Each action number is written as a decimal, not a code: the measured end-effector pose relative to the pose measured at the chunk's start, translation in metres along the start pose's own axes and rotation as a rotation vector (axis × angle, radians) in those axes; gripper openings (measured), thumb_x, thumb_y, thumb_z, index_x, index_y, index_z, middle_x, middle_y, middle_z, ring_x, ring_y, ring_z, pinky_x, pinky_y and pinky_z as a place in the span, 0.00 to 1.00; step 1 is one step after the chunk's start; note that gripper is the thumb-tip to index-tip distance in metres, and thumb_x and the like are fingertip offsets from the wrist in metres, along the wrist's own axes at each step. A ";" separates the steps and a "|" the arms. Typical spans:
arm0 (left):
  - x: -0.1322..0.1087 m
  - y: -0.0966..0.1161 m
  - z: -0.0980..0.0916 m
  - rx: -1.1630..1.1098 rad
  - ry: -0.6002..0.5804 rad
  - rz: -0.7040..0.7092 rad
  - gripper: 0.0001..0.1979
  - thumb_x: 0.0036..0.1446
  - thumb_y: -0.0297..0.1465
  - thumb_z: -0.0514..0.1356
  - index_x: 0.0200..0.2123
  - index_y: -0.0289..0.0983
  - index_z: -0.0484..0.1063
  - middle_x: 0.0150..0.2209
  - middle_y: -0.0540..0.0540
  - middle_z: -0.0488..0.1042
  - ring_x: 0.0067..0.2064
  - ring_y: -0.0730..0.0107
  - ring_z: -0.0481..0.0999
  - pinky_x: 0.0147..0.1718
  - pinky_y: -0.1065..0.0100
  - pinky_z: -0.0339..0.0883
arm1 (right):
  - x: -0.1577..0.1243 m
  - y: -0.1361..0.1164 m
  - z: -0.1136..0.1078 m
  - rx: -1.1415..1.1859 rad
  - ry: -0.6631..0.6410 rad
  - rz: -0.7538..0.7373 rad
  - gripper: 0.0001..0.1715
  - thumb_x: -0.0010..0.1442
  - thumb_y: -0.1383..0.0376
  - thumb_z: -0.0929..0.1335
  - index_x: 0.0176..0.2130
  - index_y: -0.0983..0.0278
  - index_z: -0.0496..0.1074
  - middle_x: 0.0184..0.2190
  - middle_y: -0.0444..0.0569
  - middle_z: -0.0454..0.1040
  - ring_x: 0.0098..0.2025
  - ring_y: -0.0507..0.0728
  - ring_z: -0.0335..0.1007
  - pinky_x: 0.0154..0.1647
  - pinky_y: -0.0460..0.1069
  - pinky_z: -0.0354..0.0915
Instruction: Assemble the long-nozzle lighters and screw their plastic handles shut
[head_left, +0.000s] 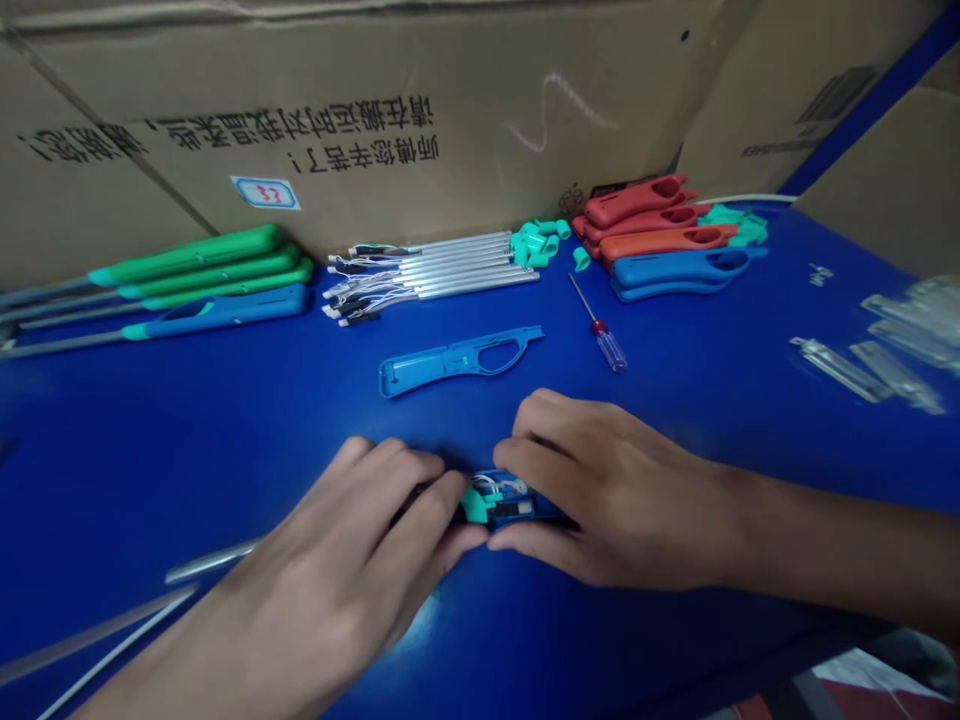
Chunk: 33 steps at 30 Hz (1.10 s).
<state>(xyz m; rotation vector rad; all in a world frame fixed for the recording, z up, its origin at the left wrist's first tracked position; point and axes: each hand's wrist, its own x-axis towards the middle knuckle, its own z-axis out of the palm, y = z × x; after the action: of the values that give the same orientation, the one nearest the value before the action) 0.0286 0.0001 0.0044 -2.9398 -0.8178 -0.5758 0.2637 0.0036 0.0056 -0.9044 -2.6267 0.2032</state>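
Low over the blue table, both hands close around an opened lighter handle in blue plastic. My left hand grips its left end, where a metal tube sticks out beyond the wrist. My right hand pinches the right part, thumb below and fingers above. Between the hands show a turquoise trigger piece, white wires and a small black part with a white end. The fingers hide the rest. Just behind lies the other kind of half, an empty blue handle shell, its inside facing up.
A screwdriver lies behind my right hand. Along the cardboard wall are finished-looking green lighters, wired metal tubes, turquoise caps, and red and blue handle shells. Clear plastic parts lie at right.
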 end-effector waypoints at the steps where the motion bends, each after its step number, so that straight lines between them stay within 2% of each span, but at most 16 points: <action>1: 0.000 0.000 0.000 0.001 0.005 -0.002 0.09 0.69 0.30 0.54 0.49 0.35 0.69 0.43 0.42 0.75 0.42 0.60 0.75 0.45 0.57 0.67 | 0.000 0.000 0.000 -0.002 0.002 0.001 0.17 0.63 0.60 0.71 0.41 0.74 0.76 0.35 0.57 0.70 0.36 0.60 0.64 0.35 0.54 0.67; 9: 0.001 0.003 0.004 -0.019 0.039 0.050 0.07 0.69 0.27 0.53 0.45 0.34 0.71 0.40 0.43 0.76 0.42 0.60 0.77 0.42 0.59 0.72 | 0.000 0.000 0.001 0.014 -0.050 0.040 0.17 0.64 0.58 0.70 0.41 0.72 0.75 0.37 0.55 0.69 0.37 0.58 0.64 0.35 0.53 0.68; 16: 0.002 0.000 0.007 -0.261 -0.025 -0.050 0.08 0.67 0.26 0.56 0.48 0.35 0.71 0.42 0.42 0.72 0.41 0.63 0.73 0.36 0.60 0.68 | -0.001 0.001 0.003 0.067 -0.091 0.104 0.18 0.63 0.57 0.71 0.42 0.71 0.76 0.38 0.54 0.70 0.38 0.59 0.67 0.37 0.54 0.68; 22: 0.006 -0.005 0.005 -0.318 0.013 -0.140 0.06 0.64 0.31 0.61 0.41 0.38 0.78 0.40 0.43 0.72 0.39 0.63 0.70 0.33 0.62 0.65 | 0.001 0.003 0.002 0.129 -0.120 0.137 0.18 0.61 0.56 0.73 0.40 0.70 0.77 0.35 0.52 0.70 0.37 0.58 0.68 0.37 0.53 0.66; 27: 0.006 -0.005 0.010 -0.369 0.023 -0.211 0.07 0.62 0.34 0.64 0.42 0.40 0.78 0.37 0.46 0.72 0.37 0.67 0.71 0.34 0.64 0.65 | 0.002 0.004 -0.001 0.237 -0.114 0.143 0.19 0.57 0.57 0.76 0.41 0.68 0.76 0.33 0.47 0.69 0.35 0.56 0.67 0.36 0.50 0.65; 31: 0.007 -0.005 0.009 -0.450 0.034 -0.224 0.05 0.60 0.33 0.65 0.37 0.37 0.78 0.37 0.47 0.73 0.39 0.68 0.73 0.37 0.66 0.68 | -0.001 0.004 0.001 0.280 -0.019 0.008 0.10 0.63 0.62 0.72 0.42 0.67 0.77 0.33 0.47 0.67 0.34 0.53 0.64 0.35 0.48 0.63; 33: 0.007 -0.006 0.006 -0.489 -0.010 -0.234 0.07 0.60 0.34 0.66 0.40 0.38 0.78 0.37 0.48 0.74 0.39 0.70 0.74 0.38 0.68 0.69 | -0.003 0.005 0.005 0.256 0.005 -0.069 0.09 0.66 0.63 0.70 0.41 0.68 0.77 0.33 0.48 0.68 0.34 0.53 0.63 0.36 0.48 0.63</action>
<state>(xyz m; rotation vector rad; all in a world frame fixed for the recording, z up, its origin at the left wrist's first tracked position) 0.0327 0.0097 0.0010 -3.2966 -1.1836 -0.8901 0.2671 0.0056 -0.0009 -0.7254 -2.5461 0.5052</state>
